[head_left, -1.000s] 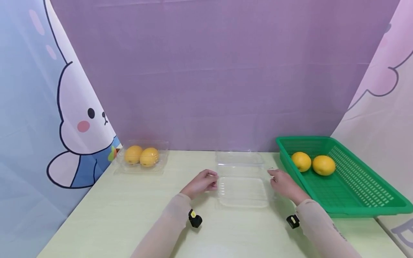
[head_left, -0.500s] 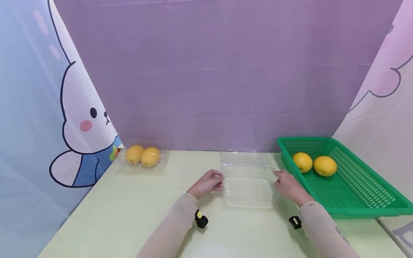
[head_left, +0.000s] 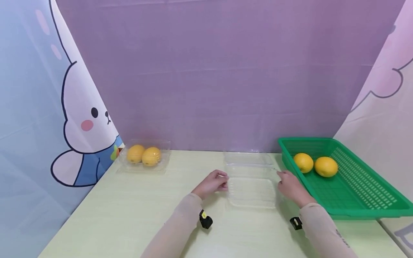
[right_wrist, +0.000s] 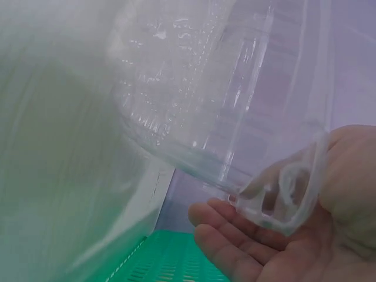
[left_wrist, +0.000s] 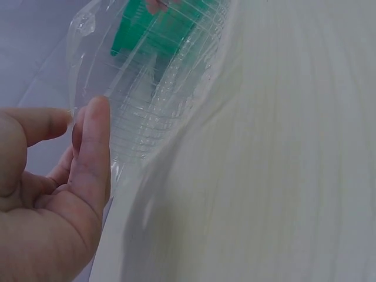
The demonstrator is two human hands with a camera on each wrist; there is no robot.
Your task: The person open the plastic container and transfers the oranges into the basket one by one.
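Note:
A clear plastic clamshell container (head_left: 251,193) stands open in front of me in the head view, its lid (head_left: 248,158) toward the back cloth. At its left side, my left hand (head_left: 213,184) pinches the rim between thumb and fingertips. The left wrist view shows this hand (left_wrist: 64,194) at the ribbed clear plastic (left_wrist: 147,111). My right hand (head_left: 291,187) holds the opposite rim. In the right wrist view, the container's corner (right_wrist: 288,194) lies between the thumb side and curled fingers of that hand (right_wrist: 276,249); the thumb tip is hidden behind plastic.
A green basket (head_left: 346,186) with two orange fruits (head_left: 326,167) stands at the right, close to my right hand. At the back left, another clear container (head_left: 164,163) holds two oranges (head_left: 151,156). A purple cloth (head_left: 206,79) hangs behind the pale table (head_left: 135,211).
The whole scene has shifted slightly to the right in the head view. Both hands keep to the container's sides; the fruits stay where they were.

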